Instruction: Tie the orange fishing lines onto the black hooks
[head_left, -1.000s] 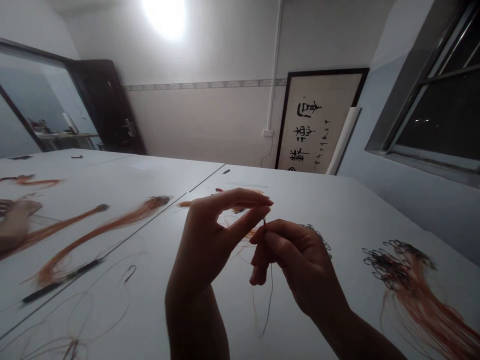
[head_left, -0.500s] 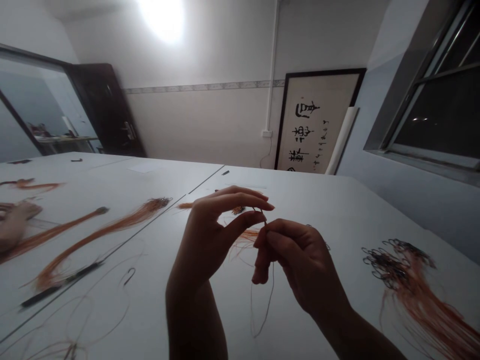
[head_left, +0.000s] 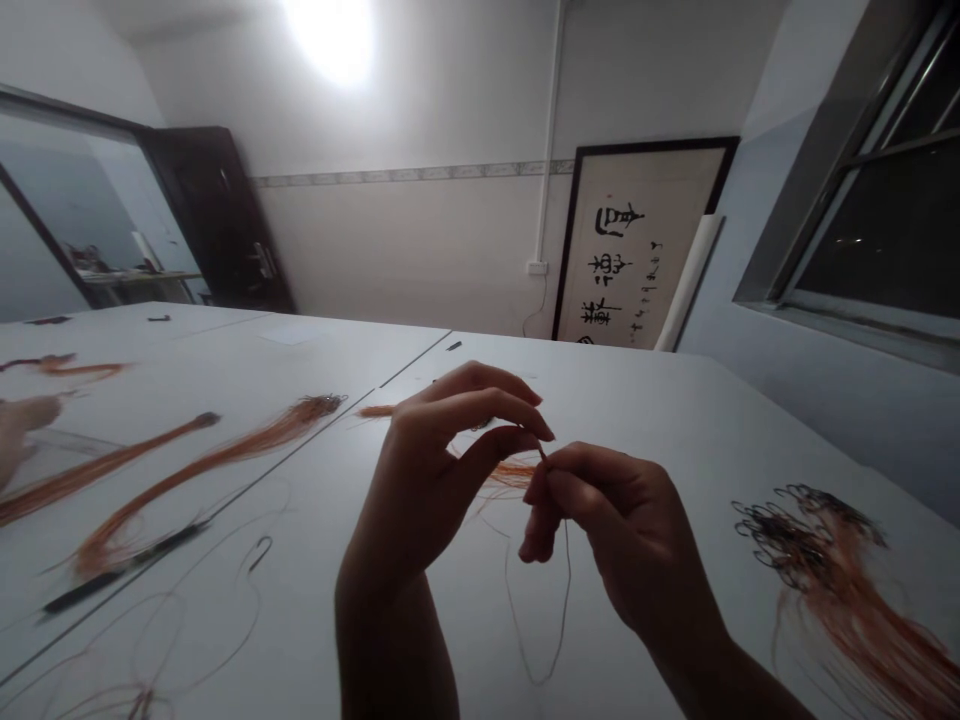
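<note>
Both my hands are raised over the white table, close together. My left hand (head_left: 442,470) pinches a tiny fish hook between thumb and index finger; the fingers mostly hide it. A short thin stem spans the gap to my right hand (head_left: 615,510), whose thumb and index finger are closed on fishing line wrapped at that stem. A thin loop of line (head_left: 541,683) hangs below the right fingers. Behind the hands lie orange strands (head_left: 510,474), partly covered. To the right is a bundle of dark fish hooks (head_left: 784,535) with orange lines.
A single hook (head_left: 260,553) with loose line lies at left, near a dark thin strip (head_left: 124,568). Orange hook bundles (head_left: 225,450) lie along the table seam. Another person's hand (head_left: 26,430) is at the far left. A framed scroll (head_left: 637,240) leans beyond the white table (head_left: 660,390).
My right hand has shifted slightly right, and the hanging loop of line has widened to the right. The other person's hand has moved a little left.
</note>
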